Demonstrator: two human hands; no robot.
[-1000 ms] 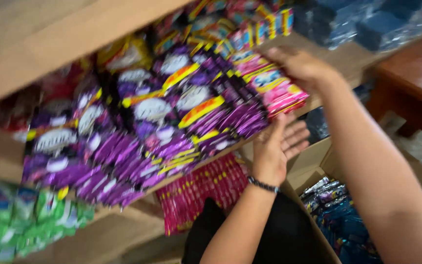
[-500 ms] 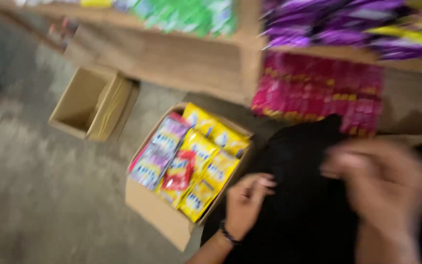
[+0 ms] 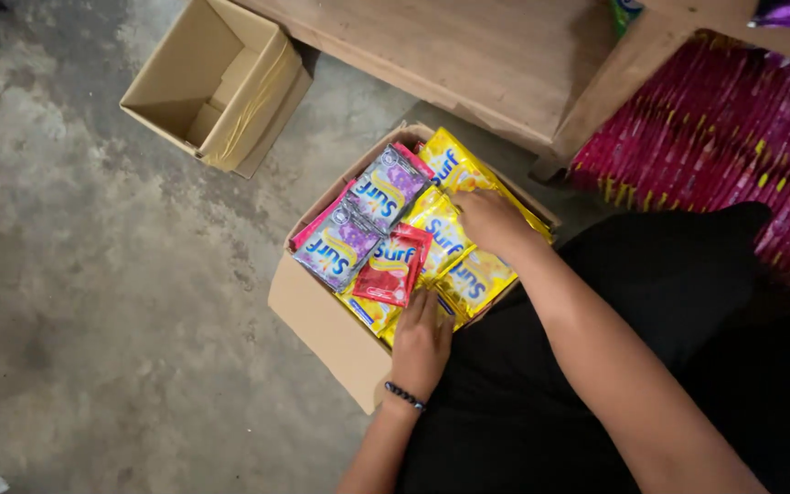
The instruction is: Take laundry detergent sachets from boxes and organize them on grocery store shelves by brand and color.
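Right hand (image 3: 491, 220): fingers curled down onto the glossy yellow detergent sachets (image 3: 468, 274), gripping the top ones; a second ago it was up at the shelf.
Left hand (image 3: 422, 343): flat, fingers extended, pressing the near edge of the same stack; grasping nothing.
Sachets lie in an open brown cardboard carton (image 3: 322, 320) with purple sachets (image 3: 363, 220) and one red sachet (image 3: 393, 265).
Beyond: empty cardboard box (image 3: 212, 82), wooden shelf (image 3: 496, 55), pink sachet strips (image 3: 724, 137), concrete floor (image 3: 93, 302).
Reading: restocking from carton.

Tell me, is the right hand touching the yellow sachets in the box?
Touching. The head view shows the right hand pressed flat onto the yellow sachets, fingers overlapping them with no gap.
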